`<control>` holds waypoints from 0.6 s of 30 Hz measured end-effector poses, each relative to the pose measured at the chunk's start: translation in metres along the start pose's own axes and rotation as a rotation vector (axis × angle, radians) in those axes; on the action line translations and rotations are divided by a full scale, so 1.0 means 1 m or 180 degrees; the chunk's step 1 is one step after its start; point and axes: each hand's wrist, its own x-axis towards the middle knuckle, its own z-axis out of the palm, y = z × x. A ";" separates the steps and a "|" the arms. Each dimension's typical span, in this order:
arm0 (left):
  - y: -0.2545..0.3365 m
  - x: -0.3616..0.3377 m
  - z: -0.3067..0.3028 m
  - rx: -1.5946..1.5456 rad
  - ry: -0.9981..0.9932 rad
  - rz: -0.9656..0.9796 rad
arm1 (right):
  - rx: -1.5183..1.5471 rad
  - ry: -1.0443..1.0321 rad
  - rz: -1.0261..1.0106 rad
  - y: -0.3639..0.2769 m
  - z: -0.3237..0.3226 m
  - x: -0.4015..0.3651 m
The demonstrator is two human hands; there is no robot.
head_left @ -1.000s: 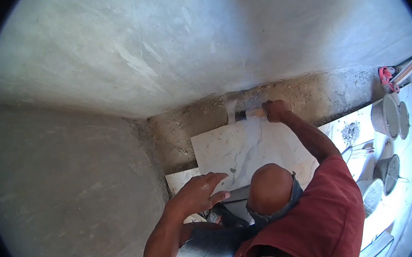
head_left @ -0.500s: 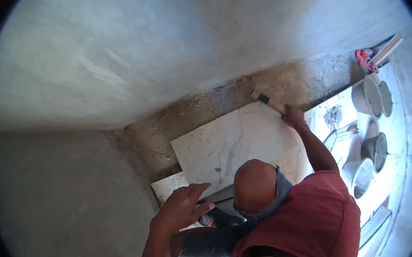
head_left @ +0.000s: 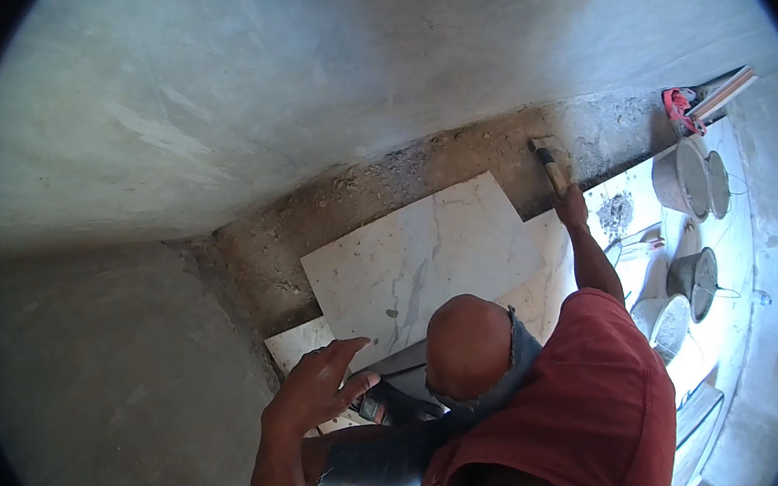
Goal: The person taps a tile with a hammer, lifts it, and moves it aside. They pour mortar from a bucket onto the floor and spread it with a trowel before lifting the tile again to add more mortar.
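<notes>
Reaching out to the far side, the right hand [head_left: 571, 208] was closed round the handle of a hand tool [head_left: 551, 169], whose head was down at the rough strip of ground [head_left: 339, 206] along the foot of the wall [head_left: 299, 83]. The left hand [head_left: 314, 386] held nothing; its fingers were spread near the bent knee [head_left: 467, 346], well apart from the right. Whether its wrist rested on the leg, I could not tell.

The large marbled tile [head_left: 428, 263] lay between the person and the strip, with a gap of bare ground between it and the wall. The tool was just past the tile's far right corner — beside it, as far as I could see, and not on it. Farther right stood a bucket [head_left: 671, 183], with a pink bundle [head_left: 679, 110] at the end of the strip.

The step in hand looked like working the tool's head over that bare ground; striking, scraping and levelling could not be told apart from the view. As I judged it, any further stroke there called for a firm grip at full reach, a steady squat and a path that stayed off the tile's corner — a knock could chip it.
</notes>
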 end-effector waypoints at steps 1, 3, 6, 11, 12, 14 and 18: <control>0.001 0.003 0.000 -0.0007 -0.0091 -0.0114 | -0.0042 0.0132 -0.0161 0.002 0.006 -0.001; -0.004 0.011 0.005 0.0061 -0.0198 -0.0048 | -0.0080 0.0200 -0.0257 0.005 0.007 -0.004; -0.009 0.020 0.010 0.0023 -0.0463 -0.0150 | -0.0257 0.0113 -0.0266 -0.005 -0.002 -0.016; -0.061 0.046 0.017 0.0171 -0.0537 -0.0536 | -0.0018 0.0698 -0.1463 -0.011 0.014 -0.035; -0.115 0.066 0.038 0.0445 -0.0462 -0.0548 | 0.0066 0.0657 -0.1947 -0.007 0.021 -0.042; -0.151 0.090 0.051 0.0686 -0.0462 -0.0876 | 0.0514 -0.0521 -0.1368 -0.017 0.017 -0.073; -0.236 0.113 0.130 0.0623 -0.0154 -0.1408 | 0.1101 -0.0968 -0.0917 -0.017 0.013 -0.112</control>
